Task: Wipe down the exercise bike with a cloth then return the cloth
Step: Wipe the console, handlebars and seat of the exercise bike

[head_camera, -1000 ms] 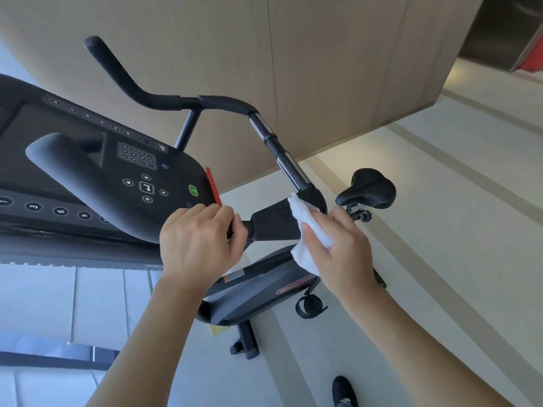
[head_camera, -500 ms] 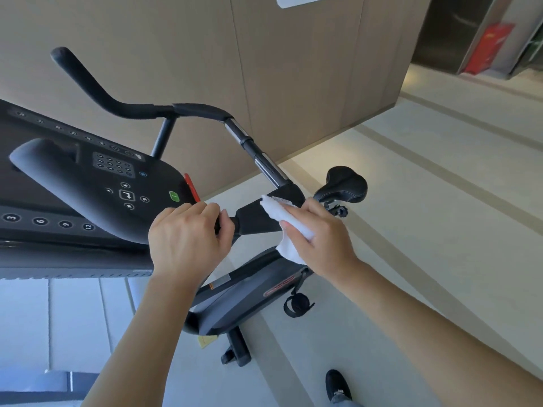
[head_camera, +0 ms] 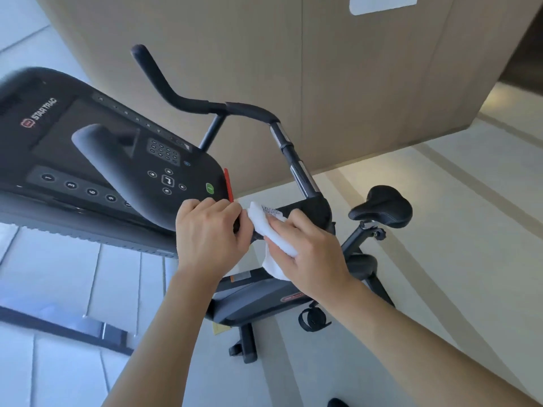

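Note:
A black exercise bike [head_camera: 258,301] stands below me, its handlebar [head_camera: 296,168] rising toward the wooden wall and its saddle [head_camera: 382,205] off to the right. My left hand [head_camera: 210,233] grips the near end of the handlebar with fingers curled round it. My right hand [head_camera: 311,254] holds a white cloth [head_camera: 270,227] wrapped against the bar's near section, right beside my left hand. The cloth's lower fold hangs under my palm.
A black console [head_camera: 88,160] with number buttons and a green key fills the left. Another padded grip [head_camera: 117,168] crosses in front of it. Pale floor lies right of the bike. A wooden wall [head_camera: 338,83] is behind, and my shoe [head_camera: 338,402] at the bottom edge.
My right hand has slid the cloth along the bar toward my left hand, until the two nearly touch. The view has shifted, showing more of the console.

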Demonstrator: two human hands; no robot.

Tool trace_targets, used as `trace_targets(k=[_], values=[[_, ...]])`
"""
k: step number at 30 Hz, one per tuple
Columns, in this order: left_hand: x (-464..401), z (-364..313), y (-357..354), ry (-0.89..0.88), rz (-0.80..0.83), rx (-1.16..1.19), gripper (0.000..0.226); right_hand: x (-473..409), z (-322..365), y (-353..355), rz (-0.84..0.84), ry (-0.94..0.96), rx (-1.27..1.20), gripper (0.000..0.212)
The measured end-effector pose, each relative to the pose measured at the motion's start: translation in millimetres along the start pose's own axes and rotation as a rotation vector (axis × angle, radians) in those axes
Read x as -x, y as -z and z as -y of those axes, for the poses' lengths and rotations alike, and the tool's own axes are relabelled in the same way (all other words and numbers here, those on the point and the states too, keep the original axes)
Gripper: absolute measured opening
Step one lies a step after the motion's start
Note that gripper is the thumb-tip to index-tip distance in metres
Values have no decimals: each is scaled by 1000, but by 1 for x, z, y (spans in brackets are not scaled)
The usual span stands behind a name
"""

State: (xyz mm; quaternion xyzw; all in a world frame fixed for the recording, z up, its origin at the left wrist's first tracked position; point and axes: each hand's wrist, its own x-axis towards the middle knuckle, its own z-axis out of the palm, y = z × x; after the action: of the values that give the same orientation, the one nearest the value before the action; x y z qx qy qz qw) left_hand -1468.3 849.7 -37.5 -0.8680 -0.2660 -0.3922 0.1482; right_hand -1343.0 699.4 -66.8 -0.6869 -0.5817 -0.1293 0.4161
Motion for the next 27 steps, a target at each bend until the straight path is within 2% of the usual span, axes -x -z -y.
trace_targets(k=[6,14,19,24,27], values=[[30,-30,-5,118,90,-23,33,25,-69,23,14,77,-50,33],[37,-49,-9,224,141,-124,40,-7,-136,26,80,-149,-238,30],[37,-53,-14,256,135,-152,37,-3,-123,24,31,-105,-253,24],[34,-58,-14,327,109,-105,34,30,-53,26,190,172,-355,31],[34,-57,-9,320,132,-81,39,31,-49,26,224,142,-405,15]])
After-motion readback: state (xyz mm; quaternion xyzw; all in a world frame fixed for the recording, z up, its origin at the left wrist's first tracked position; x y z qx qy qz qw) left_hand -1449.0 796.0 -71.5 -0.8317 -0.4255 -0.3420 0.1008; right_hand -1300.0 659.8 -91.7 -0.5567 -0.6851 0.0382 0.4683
